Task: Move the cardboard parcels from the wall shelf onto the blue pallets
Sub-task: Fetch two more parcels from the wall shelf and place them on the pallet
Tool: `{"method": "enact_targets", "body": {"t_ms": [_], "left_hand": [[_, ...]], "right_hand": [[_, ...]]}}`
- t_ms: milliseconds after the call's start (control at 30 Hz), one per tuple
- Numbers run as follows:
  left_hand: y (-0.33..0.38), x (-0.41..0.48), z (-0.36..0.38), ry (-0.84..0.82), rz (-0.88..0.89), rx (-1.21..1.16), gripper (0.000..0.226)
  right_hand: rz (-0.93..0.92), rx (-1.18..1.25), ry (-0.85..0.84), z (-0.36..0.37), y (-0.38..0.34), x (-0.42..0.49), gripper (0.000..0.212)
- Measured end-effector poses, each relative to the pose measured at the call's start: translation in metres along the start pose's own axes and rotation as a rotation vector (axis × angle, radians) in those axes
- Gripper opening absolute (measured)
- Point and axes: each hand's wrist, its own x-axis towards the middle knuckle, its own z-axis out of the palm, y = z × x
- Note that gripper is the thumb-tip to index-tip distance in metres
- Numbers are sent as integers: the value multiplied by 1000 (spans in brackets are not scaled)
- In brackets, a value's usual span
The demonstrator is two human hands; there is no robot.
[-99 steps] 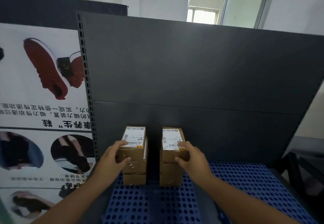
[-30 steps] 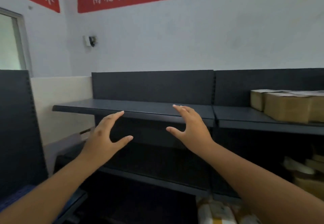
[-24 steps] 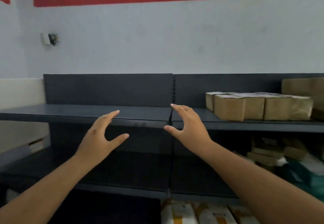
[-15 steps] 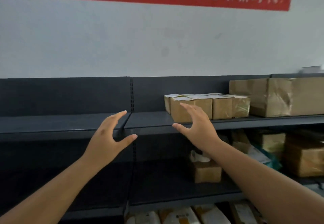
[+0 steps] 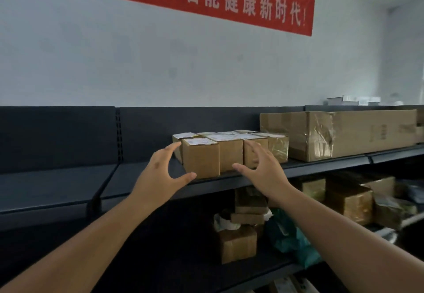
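While both hands hang spread wide and empty before the shelf (image 5: 146,178), the parcels (image 5: 226,150) sit packed side by side near its front lip, at about 1 o'clock from the left hand (image 5: 160,175) and 11 o'clock from the right hand (image 5: 263,173). Taking one box from so tight a cluster risks dragging its neighbour off the edge. Glossy tape may let a one-handed hold slip. The large carton (image 5: 339,134) at 3 o'clock crowds the right side.
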Motion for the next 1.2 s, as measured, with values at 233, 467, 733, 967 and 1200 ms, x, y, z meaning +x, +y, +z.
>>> {"method": "enact_targets", "body": {"t_ms": [233, 467, 733, 967, 1200], "left_hand": [[-16, 23, 16, -71, -30, -10, 87], [-6, 32, 30, -70, -48, -1, 88], [-1, 39, 39, -69, -92, -10, 86], [1, 47, 43, -95, -168, -69, 80], [3, 41, 41, -74, -162, -112, 75]], "right_hand": [[70, 62, -52, 24, 17, 21, 76], [27, 23, -40, 25, 31, 36, 74], [-9, 27, -54, 27, 36, 49, 75], [6, -80, -166, 20, 26, 64, 71], [-33, 18, -143, 15, 28, 58, 57]]}}
